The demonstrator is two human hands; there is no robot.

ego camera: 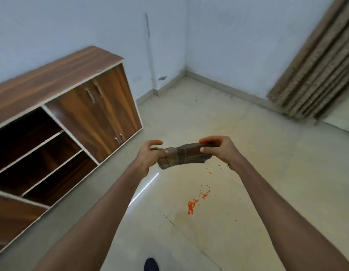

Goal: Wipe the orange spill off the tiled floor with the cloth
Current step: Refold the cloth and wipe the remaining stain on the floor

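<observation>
A folded brown checked cloth (pixel 182 155) is held in the air in front of me, between both hands. My left hand (pixel 148 156) pinches its left end and my right hand (pixel 221 150) pinches its right end, fingers curled over the top edge. Below and a little to the right, the orange spill (pixel 198 200) lies on the pale tiled floor (pixel 267 173) as a patch of droplets, with smaller specks trailing up towards my right wrist. The cloth is well above the floor and does not touch the spill.
A wooden cabinet (pixel 75 106) with open shelves and two closed doors stands against the left wall. Beige curtains (pixel 314 75) hang at the right. The room corner lies ahead. A dark shoe tip (pixel 151 265) shows at the bottom edge.
</observation>
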